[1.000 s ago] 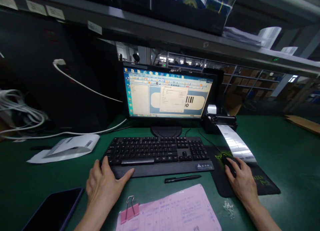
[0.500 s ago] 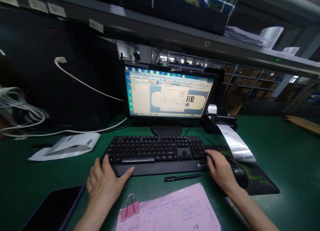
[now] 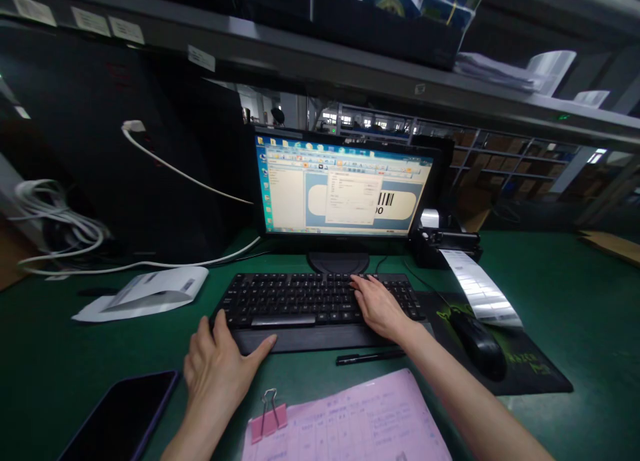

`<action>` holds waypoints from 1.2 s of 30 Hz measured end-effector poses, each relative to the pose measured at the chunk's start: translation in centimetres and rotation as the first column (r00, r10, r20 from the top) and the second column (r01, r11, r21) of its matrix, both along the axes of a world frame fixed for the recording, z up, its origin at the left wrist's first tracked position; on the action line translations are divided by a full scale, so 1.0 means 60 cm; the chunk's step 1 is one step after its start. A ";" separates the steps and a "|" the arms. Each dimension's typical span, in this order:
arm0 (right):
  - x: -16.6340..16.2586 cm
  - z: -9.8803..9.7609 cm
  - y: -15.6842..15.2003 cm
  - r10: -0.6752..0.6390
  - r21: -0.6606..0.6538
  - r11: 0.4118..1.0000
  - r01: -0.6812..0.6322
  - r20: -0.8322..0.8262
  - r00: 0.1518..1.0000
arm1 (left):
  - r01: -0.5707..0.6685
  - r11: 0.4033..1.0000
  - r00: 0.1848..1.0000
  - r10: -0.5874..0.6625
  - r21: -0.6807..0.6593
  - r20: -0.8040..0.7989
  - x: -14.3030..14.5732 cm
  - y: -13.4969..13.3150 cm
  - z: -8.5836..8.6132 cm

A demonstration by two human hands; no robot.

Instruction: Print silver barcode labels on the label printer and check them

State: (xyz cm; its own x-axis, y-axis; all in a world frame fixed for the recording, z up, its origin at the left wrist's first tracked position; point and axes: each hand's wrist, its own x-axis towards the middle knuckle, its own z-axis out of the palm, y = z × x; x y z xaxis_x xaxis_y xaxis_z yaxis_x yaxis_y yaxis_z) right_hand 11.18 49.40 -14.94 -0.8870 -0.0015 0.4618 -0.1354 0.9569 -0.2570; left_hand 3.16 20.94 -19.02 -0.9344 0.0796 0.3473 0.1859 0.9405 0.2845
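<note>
Directly beneath the right hand (image 3: 383,308): the keyboard (image 3: 295,300).

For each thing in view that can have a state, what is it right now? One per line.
Left hand: fingers spread, at the left front corner of the keyboard
Right hand: over the keyboard's right part
Monitor: on, dialog box open
Printer: label strip hanging out
Mouse: on the mat, unheld
Phone: screen dark
Pen: lying flat
Binder clip: clamped on pink paper
White cable: loosely coiled at left
</note>
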 end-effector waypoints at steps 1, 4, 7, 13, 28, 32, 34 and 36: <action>0.000 0.002 0.001 -0.006 -0.001 1.000 0.006 -0.001 1.000 | 0.002 1.000 1.000 -0.002 -0.001 0.003 0.000 0.000 0.001; 0.018 0.007 0.013 -0.065 -0.019 0.998 0.065 -0.027 0.997 | -0.001 1.000 1.000 0.001 0.001 0.015 0.003 0.001 0.005; 0.058 0.005 0.037 -0.195 -0.054 0.980 0.192 -0.071 0.978 | -0.015 1.000 1.000 0.014 0.015 0.027 0.005 0.002 0.008; 0.121 -0.013 0.075 -0.309 -0.061 0.950 0.305 -0.093 0.946 | -0.005 1.000 1.000 0.004 0.025 0.019 0.005 0.001 0.008; 0.175 -0.014 0.122 -0.340 -0.038 0.940 0.338 -0.169 0.925 | -0.036 0.999 0.998 0.036 0.009 0.045 0.015 0.011 0.028; 0.255 -0.065 0.180 -0.438 0.134 0.869 0.476 -0.240 0.866 | -0.039 0.999 0.997 0.038 0.021 0.062 0.018 0.014 0.032; 0.282 -0.091 0.199 -0.504 0.188 0.812 0.553 -0.253 0.826 | -0.038 0.999 0.998 0.036 0.034 0.059 0.019 0.014 0.033; 0.297 -0.110 0.207 -0.567 0.199 0.760 0.619 -0.264 0.780 | -0.031 0.998 0.998 0.028 0.047 0.060 0.020 0.013 0.032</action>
State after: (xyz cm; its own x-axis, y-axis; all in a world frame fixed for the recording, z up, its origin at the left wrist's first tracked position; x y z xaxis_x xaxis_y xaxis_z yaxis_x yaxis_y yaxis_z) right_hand 28.99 61.79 -21.56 -0.6527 0.3546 0.6696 0.4643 0.8855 -0.0163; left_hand 4.34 21.74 -17.11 -0.9551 0.0362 0.2941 0.1396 0.9304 0.3389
